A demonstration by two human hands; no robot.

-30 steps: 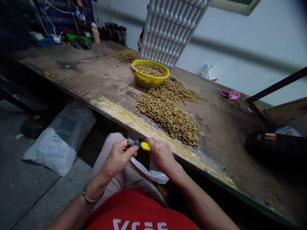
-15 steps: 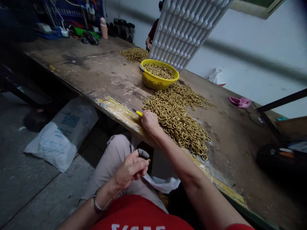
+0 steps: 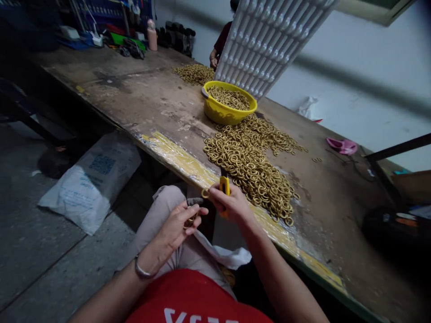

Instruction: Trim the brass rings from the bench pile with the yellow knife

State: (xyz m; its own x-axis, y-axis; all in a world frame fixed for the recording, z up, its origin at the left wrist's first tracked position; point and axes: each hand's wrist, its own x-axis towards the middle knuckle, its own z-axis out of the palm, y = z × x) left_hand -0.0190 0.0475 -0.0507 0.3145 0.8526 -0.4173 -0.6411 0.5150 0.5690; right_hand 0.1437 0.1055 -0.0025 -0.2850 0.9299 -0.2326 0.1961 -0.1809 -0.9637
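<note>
My right hand (image 3: 232, 202) grips a yellow utility knife (image 3: 224, 185), its dark blade pointing away from me, and also pinches one brass-coloured ring (image 3: 205, 193) at the fingertips. Close by on the left, my left hand (image 3: 182, 220) is curled around a few similar rings (image 3: 191, 220) above my lap. A dark grey cover (image 3: 194, 202) wraps one of its fingers. Just beyond my right hand a large heap of rings (image 3: 252, 166) spreads over the table. Behind the heap stands a yellow basin (image 3: 224, 115) full of rings.
The worn wooden table (image 3: 141, 94) has tape along its near edge. A ridged translucent panel (image 3: 266, 42) rises behind the basin, partly hiding a person (image 3: 220, 45) beside another ring pile (image 3: 191, 74). A white sack (image 3: 90, 184) lies on the floor at left; a pink cloth (image 3: 341, 146) lies at right.
My right hand has drawn back from the heap's edge toward my left hand, bringing the knife and a ring. My left hand has turned, and rings now show in it. The view has shifted slightly.
</note>
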